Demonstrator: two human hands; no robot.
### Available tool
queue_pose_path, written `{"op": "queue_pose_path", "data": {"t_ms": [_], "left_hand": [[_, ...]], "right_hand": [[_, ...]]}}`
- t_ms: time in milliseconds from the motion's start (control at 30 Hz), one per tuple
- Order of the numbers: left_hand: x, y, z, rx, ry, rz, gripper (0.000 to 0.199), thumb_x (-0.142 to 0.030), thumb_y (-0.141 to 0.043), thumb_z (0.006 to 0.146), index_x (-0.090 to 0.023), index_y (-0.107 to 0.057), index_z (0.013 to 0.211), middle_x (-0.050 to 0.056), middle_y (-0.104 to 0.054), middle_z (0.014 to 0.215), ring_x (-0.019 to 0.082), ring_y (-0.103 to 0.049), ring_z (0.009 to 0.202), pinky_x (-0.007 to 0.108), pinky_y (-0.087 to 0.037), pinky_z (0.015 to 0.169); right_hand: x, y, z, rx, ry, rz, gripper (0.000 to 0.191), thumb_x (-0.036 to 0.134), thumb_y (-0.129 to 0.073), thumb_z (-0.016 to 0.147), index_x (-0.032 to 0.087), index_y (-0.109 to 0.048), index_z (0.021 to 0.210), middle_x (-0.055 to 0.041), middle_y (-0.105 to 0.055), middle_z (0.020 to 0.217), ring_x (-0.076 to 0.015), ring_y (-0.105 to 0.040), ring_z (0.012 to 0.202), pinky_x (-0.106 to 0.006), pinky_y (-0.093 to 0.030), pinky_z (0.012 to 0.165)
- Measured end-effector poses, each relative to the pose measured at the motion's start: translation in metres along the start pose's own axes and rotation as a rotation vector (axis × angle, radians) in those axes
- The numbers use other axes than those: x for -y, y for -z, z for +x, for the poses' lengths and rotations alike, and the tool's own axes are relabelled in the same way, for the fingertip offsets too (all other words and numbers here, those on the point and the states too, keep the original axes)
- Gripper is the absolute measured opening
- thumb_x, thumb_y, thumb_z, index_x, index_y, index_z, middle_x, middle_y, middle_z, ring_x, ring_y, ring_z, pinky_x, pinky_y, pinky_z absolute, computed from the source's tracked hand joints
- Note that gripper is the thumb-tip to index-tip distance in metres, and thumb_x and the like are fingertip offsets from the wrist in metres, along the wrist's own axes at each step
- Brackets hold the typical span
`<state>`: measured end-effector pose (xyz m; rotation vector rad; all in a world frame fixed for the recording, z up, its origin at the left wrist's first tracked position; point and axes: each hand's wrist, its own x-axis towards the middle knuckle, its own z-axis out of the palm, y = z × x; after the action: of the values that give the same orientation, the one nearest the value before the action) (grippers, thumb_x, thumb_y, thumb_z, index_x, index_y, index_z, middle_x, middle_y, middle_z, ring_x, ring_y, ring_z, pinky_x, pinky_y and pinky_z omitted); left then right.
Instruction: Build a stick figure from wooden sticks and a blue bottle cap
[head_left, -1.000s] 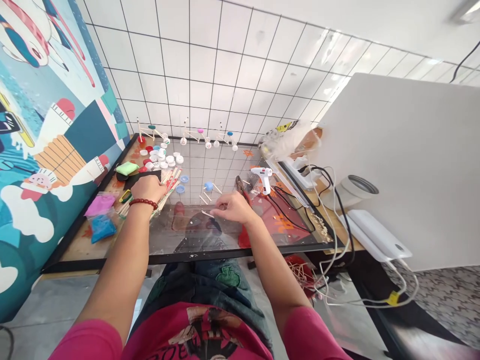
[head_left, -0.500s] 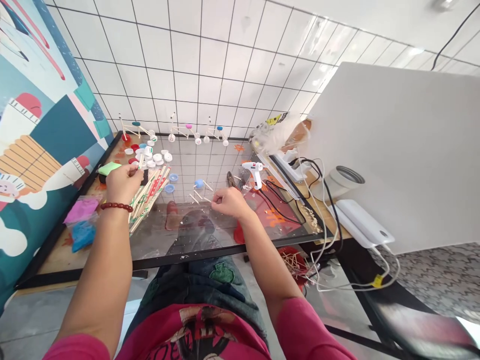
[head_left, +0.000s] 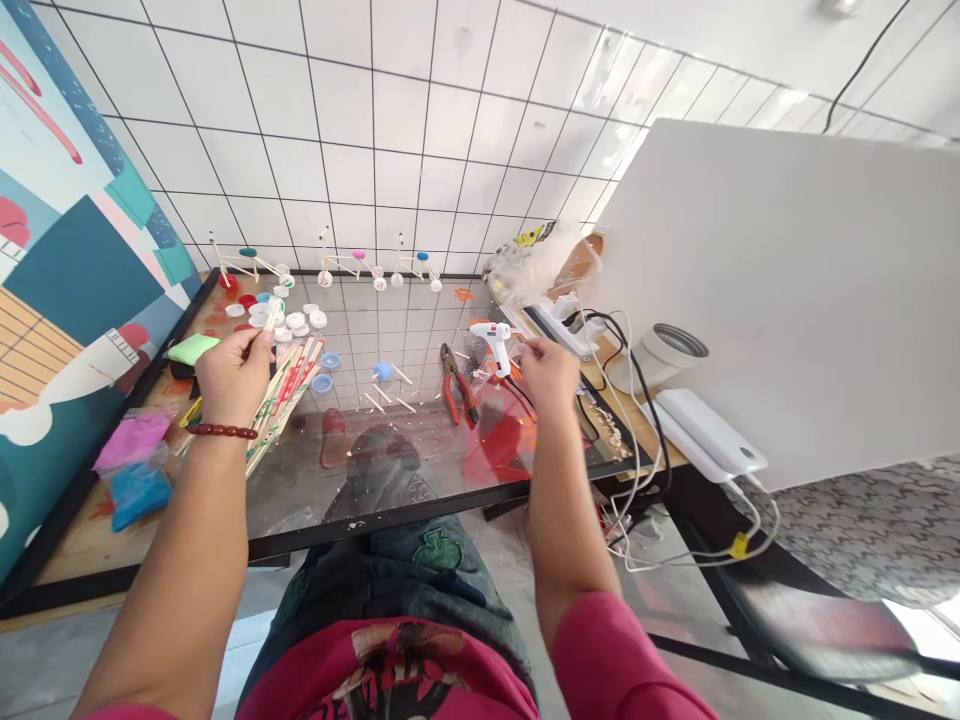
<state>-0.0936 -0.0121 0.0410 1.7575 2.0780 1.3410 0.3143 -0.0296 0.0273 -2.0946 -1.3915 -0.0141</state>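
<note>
My left hand point(head_left: 236, 375), with a red bead bracelet on the wrist, is closed on a pale wooden stick point(head_left: 273, 314) that points up and away. Beneath it lies a bundle of wooden chopsticks point(head_left: 289, 390), some with red or green print. My right hand point(head_left: 551, 372) is pinched just right of the white glue gun point(head_left: 495, 345); what its fingers hold, if anything, is hidden. Mid-table, a blue ball point(head_left: 383, 371) has a stick beside it, and several short cut sticks point(head_left: 382, 394) lie close by. Red-handled pliers point(head_left: 456, 385) rest between the sticks and the glue gun.
White bottle caps point(head_left: 296, 322) and two blue caps point(head_left: 322, 383) lie left of centre. Stick-and-cap models point(head_left: 360, 262) line the back edge. Pink point(head_left: 135, 440) and blue bags point(head_left: 140, 493) sit at left. Cables point(head_left: 634, 400), a power strip and a white board point(head_left: 750, 290) stand at right.
My right hand has moved from the short sticks rightward to beside the glue gun, uncovering the pliers. My left hand stays over the chopsticks with the stick. The view has shifted slightly.
</note>
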Motion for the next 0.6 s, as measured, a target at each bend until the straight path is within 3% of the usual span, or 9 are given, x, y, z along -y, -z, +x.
{"op": "queue_pose_path", "data": {"t_ms": [67,133,300,433,533,600], "left_hand": [[-0.001,-0.003,-0.001,-0.018,-0.003,-0.056,0.033,-0.036,-0.058,0.087,-0.013,-0.077,0.099,-0.001,-0.065,0.065,0.012,-0.051,0.057,0.022,-0.042,0.061],[-0.001,-0.006,-0.002,-0.026,-0.016,-0.071,0.034,-0.038,-0.059,0.086,-0.013,-0.078,0.101,0.000,-0.067,0.067,0.012,-0.052,0.058,0.023,-0.042,0.061],[0.000,-0.010,-0.004,-0.024,-0.080,-0.038,0.037,-0.040,-0.058,0.086,-0.013,-0.078,0.101,0.005,-0.073,0.075,0.016,-0.062,0.069,0.025,-0.045,0.070],[0.000,-0.009,-0.004,-0.031,-0.063,-0.036,0.038,-0.040,-0.058,0.085,-0.012,-0.078,0.101,0.006,-0.073,0.076,0.017,-0.063,0.072,0.026,-0.046,0.072],[-0.005,-0.008,-0.006,-0.012,-0.009,-0.103,0.036,-0.040,-0.058,0.085,-0.012,-0.078,0.098,0.004,-0.071,0.073,0.015,-0.059,0.066,0.025,-0.045,0.068],[-0.009,-0.008,-0.008,0.029,0.017,-0.153,0.034,-0.039,-0.059,0.085,-0.012,-0.078,0.095,0.002,-0.070,0.071,0.014,-0.057,0.063,0.024,-0.044,0.065]], "right_hand": [[-0.026,0.005,0.024,0.150,-0.078,-0.150,0.030,0.029,-0.056,0.087,0.021,-0.078,0.105,-0.0098,-0.078,0.106,-0.0257,-0.070,0.097,-0.030,-0.048,0.080],[-0.040,-0.001,0.041,0.236,-0.049,-0.226,0.030,0.028,-0.058,0.085,0.021,-0.079,0.106,-0.0106,-0.077,0.108,-0.0262,-0.070,0.099,-0.030,-0.048,0.080],[-0.041,-0.027,0.054,0.313,0.023,-0.260,0.026,0.029,-0.062,0.082,0.023,-0.080,0.099,-0.0091,-0.078,0.106,-0.0245,-0.070,0.099,-0.029,-0.048,0.082],[-0.043,-0.018,0.051,0.289,0.020,-0.277,0.026,0.026,-0.056,0.085,0.017,-0.079,0.094,-0.0133,-0.077,0.102,-0.0245,-0.069,0.095,-0.029,-0.048,0.081],[-0.035,0.001,0.034,0.174,0.047,-0.246,0.034,0.026,-0.046,0.092,0.013,-0.073,0.106,-0.0156,-0.074,0.111,-0.0241,-0.067,0.099,-0.031,-0.048,0.083],[-0.017,0.009,0.018,0.117,0.218,-0.104,0.033,0.030,-0.046,0.094,0.014,-0.071,0.108,-0.0136,-0.074,0.106,-0.0221,-0.068,0.093,-0.029,-0.048,0.081]]}}
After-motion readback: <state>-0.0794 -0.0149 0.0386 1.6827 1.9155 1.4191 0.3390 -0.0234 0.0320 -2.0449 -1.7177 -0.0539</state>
